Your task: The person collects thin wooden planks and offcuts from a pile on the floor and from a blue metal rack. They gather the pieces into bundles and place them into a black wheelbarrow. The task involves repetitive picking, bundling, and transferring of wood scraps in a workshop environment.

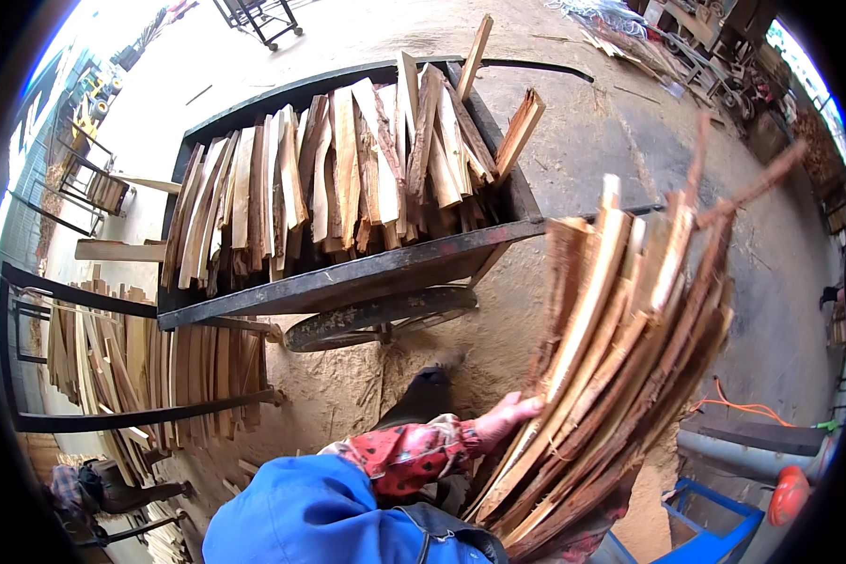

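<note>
A large bundle of rough wooden slats [602, 376], many edged with bark, leans across my body at the right. My left hand [509, 420] grips its near left side, and the fingertips are partly hidden by the wood. The patterned red sleeve on that arm reaches in from below. My right hand is hidden behind the bundle, where only a bit of red sleeve [613, 508] shows. The bundle's far ends are blurred. Ahead to the left stands a dark metal cart [348, 273], loaded with a row of similar slats [348, 160].
A wheel [381, 318] sticks out under the cart's near side. More slats [160, 362] are stacked at the left by a black metal frame [75, 423]. Beside me at the right are a blue metal frame [714, 522], a grey pipe [743, 456] and an orange cord [747, 406].
</note>
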`<action>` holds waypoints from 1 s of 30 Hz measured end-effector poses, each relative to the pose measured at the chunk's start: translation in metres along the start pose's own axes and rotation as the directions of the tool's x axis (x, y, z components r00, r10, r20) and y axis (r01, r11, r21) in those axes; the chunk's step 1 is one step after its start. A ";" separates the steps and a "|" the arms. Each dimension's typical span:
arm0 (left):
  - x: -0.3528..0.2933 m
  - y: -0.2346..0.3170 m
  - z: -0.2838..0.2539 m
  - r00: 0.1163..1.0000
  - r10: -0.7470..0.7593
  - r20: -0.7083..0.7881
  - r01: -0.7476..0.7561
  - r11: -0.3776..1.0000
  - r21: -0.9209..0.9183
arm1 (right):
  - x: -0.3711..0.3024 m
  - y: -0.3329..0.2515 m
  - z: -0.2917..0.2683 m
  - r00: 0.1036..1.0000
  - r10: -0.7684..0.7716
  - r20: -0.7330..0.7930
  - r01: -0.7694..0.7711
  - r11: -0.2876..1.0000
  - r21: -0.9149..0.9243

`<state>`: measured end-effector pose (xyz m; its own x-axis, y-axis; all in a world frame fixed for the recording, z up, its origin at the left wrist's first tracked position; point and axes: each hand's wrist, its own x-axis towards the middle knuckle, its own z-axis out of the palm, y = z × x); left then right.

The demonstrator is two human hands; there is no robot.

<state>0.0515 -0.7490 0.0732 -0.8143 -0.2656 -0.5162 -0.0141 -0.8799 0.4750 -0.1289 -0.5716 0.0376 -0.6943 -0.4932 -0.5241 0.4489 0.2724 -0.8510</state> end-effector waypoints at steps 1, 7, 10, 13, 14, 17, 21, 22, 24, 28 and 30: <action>-0.003 0.001 -0.007 0.995 0.018 -0.093 -0.018 1.000 0.001 | 0.001 -0.012 0.013 0.999 -0.025 0.040 0.025 1.000 -0.003; -0.024 0.025 -0.069 0.954 0.243 -0.175 -0.276 0.940 -0.199 | 0.036 -0.080 0.107 0.950 -0.111 0.290 0.126 0.991 -0.034; -0.033 0.055 -0.097 0.904 0.325 -0.277 -0.408 0.848 -0.339 | 0.055 -0.111 0.172 0.906 -0.123 0.405 0.165 0.984 -0.070; -0.043 0.116 -0.102 0.880 0.379 -0.285 -0.471 0.770 -0.430 | 0.103 -0.126 0.229 0.827 -0.166 0.538 0.286 0.947 -0.148; -0.041 0.138 -0.105 0.866 0.386 -0.318 -0.494 0.757 -0.427 | 0.119 -0.134 0.258 0.812 -0.180 0.556 0.354 0.908 -0.223; -0.032 0.196 -0.122 0.810 0.488 -0.324 -0.585 0.700 -0.410 | 0.168 -0.145 0.321 0.687 -0.230 0.689 0.516 0.823 -0.239; -0.012 0.276 -0.143 0.763 0.510 -0.397 -0.638 0.695 -0.332 | 0.221 -0.176 0.408 0.624 -0.207 0.754 0.520 0.830 -0.203; -0.006 0.292 -0.159 0.785 0.463 -0.411 -0.609 0.699 -0.375 | 0.239 -0.173 0.428 0.607 -0.200 0.769 0.499 0.849 -0.174; 0.004 0.336 -0.160 0.782 0.493 -0.381 -0.614 0.713 -0.338 | 0.265 -0.186 0.464 0.635 -0.232 0.737 0.478 0.867 -0.139; 0.053 0.415 -0.174 0.738 0.480 -0.474 -0.605 0.781 -0.151 | 0.332 -0.232 0.507 0.774 0.002 0.633 0.265 0.907 -0.327; 0.089 0.436 -0.244 0.584 0.646 -0.491 -0.585 0.755 0.297 | 0.345 -0.254 0.525 0.799 -0.228 0.557 0.508 0.751 -0.421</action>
<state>0.1142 -1.2525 0.0606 -0.2000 -0.9172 -0.3447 0.2932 -0.3917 0.8721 -0.1874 -1.2443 0.0904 -0.3440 -0.9160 -0.2067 -0.2525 0.3022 -0.9192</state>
